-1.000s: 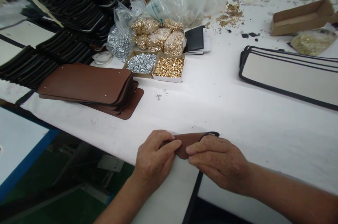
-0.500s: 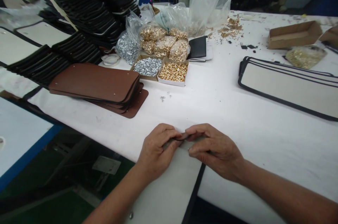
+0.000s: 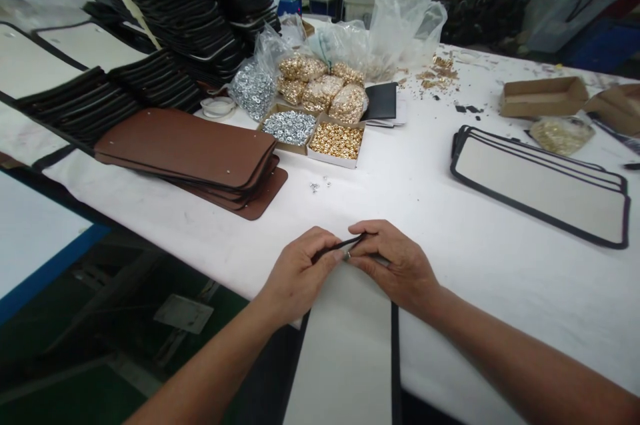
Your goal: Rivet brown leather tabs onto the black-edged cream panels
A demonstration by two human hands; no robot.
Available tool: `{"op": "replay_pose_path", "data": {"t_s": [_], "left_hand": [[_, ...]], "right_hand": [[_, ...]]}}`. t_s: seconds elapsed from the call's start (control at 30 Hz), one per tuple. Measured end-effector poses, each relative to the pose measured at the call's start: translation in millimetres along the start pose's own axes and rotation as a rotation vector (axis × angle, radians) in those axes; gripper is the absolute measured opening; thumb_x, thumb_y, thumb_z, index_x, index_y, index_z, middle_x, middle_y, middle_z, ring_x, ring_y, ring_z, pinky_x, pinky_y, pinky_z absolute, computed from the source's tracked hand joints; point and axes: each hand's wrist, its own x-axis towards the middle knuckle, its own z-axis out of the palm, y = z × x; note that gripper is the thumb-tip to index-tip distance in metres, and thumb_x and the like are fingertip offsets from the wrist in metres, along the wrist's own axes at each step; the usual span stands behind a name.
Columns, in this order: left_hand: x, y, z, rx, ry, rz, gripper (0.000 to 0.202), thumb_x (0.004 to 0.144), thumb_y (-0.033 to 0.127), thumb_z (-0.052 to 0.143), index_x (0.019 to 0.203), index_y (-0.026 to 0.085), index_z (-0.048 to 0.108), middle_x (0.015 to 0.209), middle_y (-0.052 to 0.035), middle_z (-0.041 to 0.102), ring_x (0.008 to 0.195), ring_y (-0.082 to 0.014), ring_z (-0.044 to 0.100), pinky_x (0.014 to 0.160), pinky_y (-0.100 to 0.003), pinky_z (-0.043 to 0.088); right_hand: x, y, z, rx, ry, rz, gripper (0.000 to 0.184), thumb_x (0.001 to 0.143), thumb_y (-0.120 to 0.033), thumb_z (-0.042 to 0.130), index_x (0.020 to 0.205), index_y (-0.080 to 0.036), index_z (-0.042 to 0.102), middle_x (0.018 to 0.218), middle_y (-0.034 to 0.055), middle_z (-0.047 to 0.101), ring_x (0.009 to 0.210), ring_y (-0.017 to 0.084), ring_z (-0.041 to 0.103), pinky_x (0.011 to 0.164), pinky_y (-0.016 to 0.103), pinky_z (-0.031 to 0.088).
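1 pale, dark-edged panel (image 3: 350, 345), far end between 2 hands (image 3: 301, 270) (image 3: 395, 263)

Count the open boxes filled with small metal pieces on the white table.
2. The silver-filled box is on the left, the gold-filled box just to its right, both in front of the filled bags. Others may be hidden behind those bags.

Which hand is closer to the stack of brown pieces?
Left. The left hand is in front of the brown stack, a little to its right; the right hand is farther right.
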Motion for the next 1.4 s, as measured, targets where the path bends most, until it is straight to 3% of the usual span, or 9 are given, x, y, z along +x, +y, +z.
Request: {"op": "replay_pose_path", "data": {"t_s": [0.63,0.93,1.03,1.13,1.23,1.3,1.4], "left_hand": [[1,-2,0.9,-0.016,0.017,-0.014,0.018,0.098,0.026,0.056,0.095,0.020,0.073,0.095,-0.0031,0.068,0.089,-0.0184,0.064,0.081,-0.030,0.051],[1,0,1.9,0.017,0.032,-0.005,0.017,0.098,0.024,0.057,0.093,0.020,0.073,0.093,-0.0021,0.069,0.087,-0.0176,0.065,0.077,-0.028,0.050],[0,0,3.0,0.024,0.053,0.010,0.016,0.097,0.024,0.059,0.093,0.020,0.073,0.093,-0.0020,0.070,0.087,-0.0174,0.065,0.078,-0.028,0.050],[-1,-1,4.6,0.027,0.081,0.023,0.014,0.097,0.024,0.061,0.095,0.021,0.074,0.093,-0.0015,0.071,0.086,-0.0173,0.066,0.077,-0.028,0.051],[-2,-3,5.9,0.041,0.096,0.033,0.014,0.096,0.024,0.062,0.098,0.022,0.076,0.093,-0.0011,0.073,0.087,-0.0172,0.068,0.078,-0.028,0.051],[-3,-4,6.4,0.046,0.111,0.041,0.013,0.096,0.023,0.064,0.100,0.023,0.077,0.094,-0.0007,0.074,0.087,-0.0171,0.069,0.078,-0.028,0.051],[-4,-6,7.4,0.045,0.135,0.045,0.012,0.095,0.023,0.067,0.100,0.024,0.077,0.093,0.0003,0.076,0.087,-0.0166,0.070,0.079,-0.027,0.051]], "right_hand": [[-1,-3,2,-0.010,-0.016,0.023,0.010,0.092,-0.012,0.069,0.093,-0.021,0.073,0.113,0.0084,0.069,0.111,0.020,0.067,0.092,0.033,0.058],[0,-6,7,-0.006,0.048,0.071,0.009,0.092,-0.015,0.068,0.090,-0.024,0.067,0.105,0.0056,0.069,0.103,0.020,0.068,0.086,0.036,0.059],[-2,-7,9,0.013,0.093,0.165,0.013,0.088,-0.017,0.071,0.091,-0.024,0.060,0.099,0.0034,0.068,0.091,0.019,0.069,0.078,0.033,0.058],[-5,-7,11,0.018,0.110,0.286,0.026,0.084,-0.017,0.075,0.101,-0.024,0.057,0.089,-0.0008,0.067,0.073,0.015,0.067,0.068,0.030,0.056],[-5,-6,9,-0.001,0.088,0.287,0.045,0.085,-0.017,0.074,0.125,-0.024,0.054,0.097,0.0007,0.067,0.068,0.013,0.065,0.068,0.030,0.056],[-3,-6,8,-0.016,0.042,0.207,0.038,0.089,-0.017,0.071,0.124,-0.025,0.058,0.100,0.0024,0.067,0.074,0.014,0.064,0.071,0.030,0.056],[1,-6,5,-0.032,-0.007,0.098,0.011,0.094,-0.017,0.066,0.103,-0.024,0.065,0.091,0.0024,0.067,0.084,0.017,0.063,0.075,0.031,0.055]]}}
